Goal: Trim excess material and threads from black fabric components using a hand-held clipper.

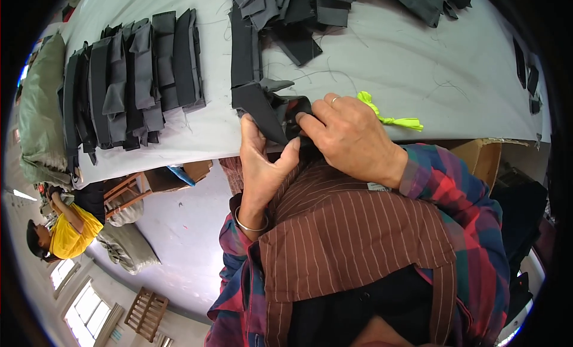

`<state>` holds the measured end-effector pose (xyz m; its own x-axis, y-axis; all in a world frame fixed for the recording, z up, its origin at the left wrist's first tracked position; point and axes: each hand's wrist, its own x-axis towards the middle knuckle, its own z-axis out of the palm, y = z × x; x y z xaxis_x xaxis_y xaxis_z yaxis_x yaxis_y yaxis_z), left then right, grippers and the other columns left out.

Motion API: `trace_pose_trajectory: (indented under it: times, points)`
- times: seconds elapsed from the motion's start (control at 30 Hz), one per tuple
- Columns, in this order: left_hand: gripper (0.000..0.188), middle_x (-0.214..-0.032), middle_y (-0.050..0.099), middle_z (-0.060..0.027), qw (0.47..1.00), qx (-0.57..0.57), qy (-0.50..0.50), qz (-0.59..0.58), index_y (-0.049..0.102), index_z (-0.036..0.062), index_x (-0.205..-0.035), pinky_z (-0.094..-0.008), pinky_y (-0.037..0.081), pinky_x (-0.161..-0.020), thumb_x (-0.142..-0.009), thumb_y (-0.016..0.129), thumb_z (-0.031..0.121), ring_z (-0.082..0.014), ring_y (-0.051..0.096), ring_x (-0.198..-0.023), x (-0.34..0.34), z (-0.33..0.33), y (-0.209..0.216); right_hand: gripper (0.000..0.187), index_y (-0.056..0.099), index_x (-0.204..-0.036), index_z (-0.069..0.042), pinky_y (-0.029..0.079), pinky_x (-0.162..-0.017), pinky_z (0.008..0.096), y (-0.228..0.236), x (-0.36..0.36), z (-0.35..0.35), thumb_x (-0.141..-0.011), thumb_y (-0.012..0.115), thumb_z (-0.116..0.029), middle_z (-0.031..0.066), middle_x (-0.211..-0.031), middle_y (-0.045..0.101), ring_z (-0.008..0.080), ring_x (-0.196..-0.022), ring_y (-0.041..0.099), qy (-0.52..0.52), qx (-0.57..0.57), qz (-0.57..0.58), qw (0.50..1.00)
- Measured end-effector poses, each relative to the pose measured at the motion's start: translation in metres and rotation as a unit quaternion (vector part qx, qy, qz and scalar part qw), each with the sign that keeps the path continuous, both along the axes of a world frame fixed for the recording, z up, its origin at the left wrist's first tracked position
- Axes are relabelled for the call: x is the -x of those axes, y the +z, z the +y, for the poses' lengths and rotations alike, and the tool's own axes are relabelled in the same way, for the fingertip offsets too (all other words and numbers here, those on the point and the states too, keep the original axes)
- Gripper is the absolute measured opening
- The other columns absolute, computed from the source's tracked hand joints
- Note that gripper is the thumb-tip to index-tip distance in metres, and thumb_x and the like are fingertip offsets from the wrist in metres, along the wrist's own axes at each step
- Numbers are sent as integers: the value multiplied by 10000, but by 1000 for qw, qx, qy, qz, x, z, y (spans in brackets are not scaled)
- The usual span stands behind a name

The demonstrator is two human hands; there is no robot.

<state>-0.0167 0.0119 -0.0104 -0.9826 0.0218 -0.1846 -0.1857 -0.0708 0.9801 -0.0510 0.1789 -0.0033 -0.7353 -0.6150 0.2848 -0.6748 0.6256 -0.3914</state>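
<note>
At the frame's centre we grasp a dark grey, folded fabric piece (259, 107), our left hand (262, 153) at its lower edge, our right hand (352, 132) pinching its right side. A knotted neon-yellow strip (401, 122) lies right of centre; dark grey cloth strips (145, 66) lie upper left.

At the frame's upper left I see flat dark-grey fabric strips (143, 75) on the white cloth-covered table (388, 60), a bulging grey-green sack (42, 114) left of them. A heap of dark-grey fabric pieces (298, 9) lies top centre; below it, mid-frame, a folded dark-grey fabric piece (259, 106), a knotted neon-yellow cord (401, 122) to its right.
</note>
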Motion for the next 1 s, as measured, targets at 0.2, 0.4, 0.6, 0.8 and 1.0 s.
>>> trace_pose_trajectory:
  times: [0.2,0.4,0.6,0.8,1.0]
  points:
    - [517,-1072,530,-79,1000,-2,9,-9,364,10,-1195,-251,457,-850,-750,622,-43,-119,532,-964,-1,3,1,205,628,-881,-21,443,-598,323,-2,-2,-4,-703,583,-113,60,-745,528,209,-710,538,-17,-21,-1,1000]
    - [539,-1077,525,-80,1000,-12,17,10,353,8,-1212,-258,449,-864,-743,615,-44,-118,527,-977,-5,3,-1,104,580,-775,-57,422,-566,313,-1,-1,-7,-693,573,-120,44,-711,502,190,-679,520,-12,-39,19,999]
    - [630,-1240,500,-139,1000,3,4,-9,324,-20,-1314,-323,394,-989,-761,621,19,-188,505,-1133,-7,2,-4,95,569,-752,-66,416,-562,307,2,0,-7,-690,572,-137,40,-708,503,181,-678,519,-14,-58,35,998]
    - [622,-1235,503,-136,1000,3,2,-3,323,-13,-1312,-310,401,-979,-763,615,0,-180,506,-1129,-9,1,-7,101,578,-757,-68,413,-556,307,0,1,-6,-690,571,-144,29,-704,507,176,-682,524,-2,-39,49,998]
    - [644,-1233,507,-119,1000,-4,3,8,315,0,-1322,-283,417,-932,-758,625,-4,-153,513,-1060,-11,2,-7,130,602,-786,-77,411,-552,312,0,1,0,-684,574,-152,22,-705,511,181,-666,524,-17,-18,46,999]
